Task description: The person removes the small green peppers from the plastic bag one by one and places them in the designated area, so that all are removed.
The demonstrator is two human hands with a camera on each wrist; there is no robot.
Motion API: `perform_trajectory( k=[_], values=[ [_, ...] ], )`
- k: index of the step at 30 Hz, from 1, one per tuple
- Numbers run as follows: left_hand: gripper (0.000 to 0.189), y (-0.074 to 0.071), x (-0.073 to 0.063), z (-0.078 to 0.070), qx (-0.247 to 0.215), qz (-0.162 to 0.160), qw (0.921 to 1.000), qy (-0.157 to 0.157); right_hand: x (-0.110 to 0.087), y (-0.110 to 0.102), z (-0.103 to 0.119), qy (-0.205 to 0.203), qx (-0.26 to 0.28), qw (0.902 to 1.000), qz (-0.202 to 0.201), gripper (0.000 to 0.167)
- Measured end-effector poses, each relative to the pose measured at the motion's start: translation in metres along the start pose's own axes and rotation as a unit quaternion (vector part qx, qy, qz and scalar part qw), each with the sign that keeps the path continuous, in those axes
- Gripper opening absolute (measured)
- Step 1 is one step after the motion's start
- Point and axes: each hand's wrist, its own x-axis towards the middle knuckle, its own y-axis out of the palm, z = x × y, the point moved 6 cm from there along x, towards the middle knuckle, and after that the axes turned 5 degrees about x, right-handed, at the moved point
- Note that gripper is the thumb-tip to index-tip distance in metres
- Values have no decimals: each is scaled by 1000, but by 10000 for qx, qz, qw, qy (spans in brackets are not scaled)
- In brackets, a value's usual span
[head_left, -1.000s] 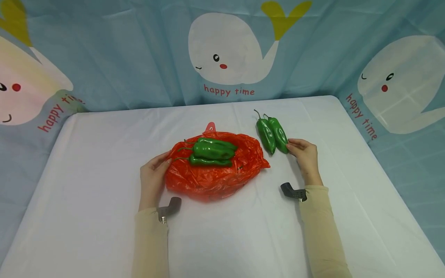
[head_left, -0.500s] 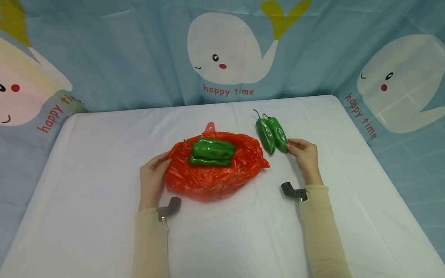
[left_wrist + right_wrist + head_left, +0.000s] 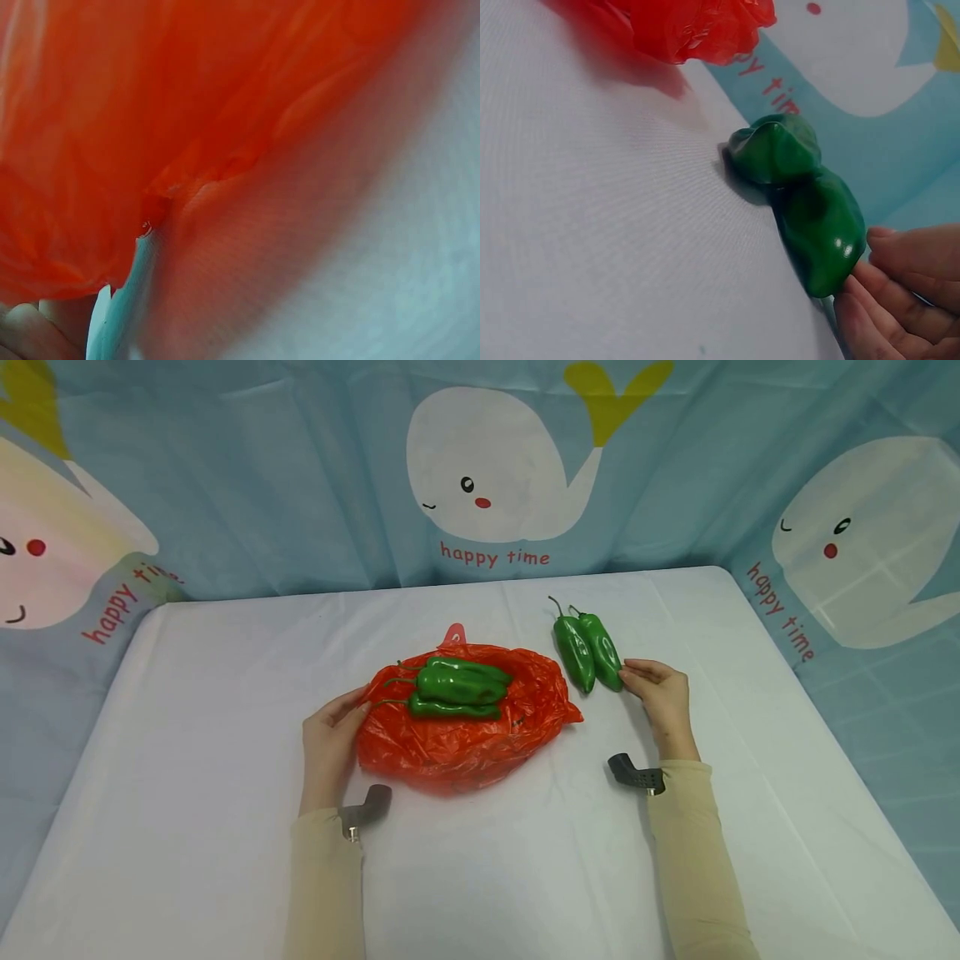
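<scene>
Right of the red bag point(image 3: 450, 756): two loose peppers point(image 3: 574, 653), side by side on the white table point(image 3: 495, 868).
Left hand point(image 3: 330, 732): thumb and fingers pinching the bag's left edge.
Bag's hollow: three peppers point(image 3: 461, 686) lie inside.
Right hand point(image 3: 662, 700): fingers loosely bent, tips against the outer pepper point(image 3: 602, 647), not closed round it.
Bagging: looks under way, outer one apparently up.
Outer pepper: seems to want a proper pinch next, then a lift over to the bag.

bag point(image 3: 450, 752) – crinkled, glossy plastic | 5 peppers point(image 3: 461, 686) – smooth, glossy | tablecloth point(image 3: 495, 877): matt, finely textured cloth
</scene>
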Motion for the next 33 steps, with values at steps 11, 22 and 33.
perform_trajectory(
  k=[11, 22, 33],
  values=[
    [34, 0, 0, 0, 37, 9, 10000, 3, -3, -3, 6, -162, 241, 9994, -166, 33],
    [34, 0, 0, -1, 28, 26, 10000, 64, -6, -2, 20, -534, 336, 9976, -284, 32],
    [34, 0, -1, -2, -83, 17, 9999, 86, -13, 9, 33, -773, 756, 9941, -22, 34]
  ],
)
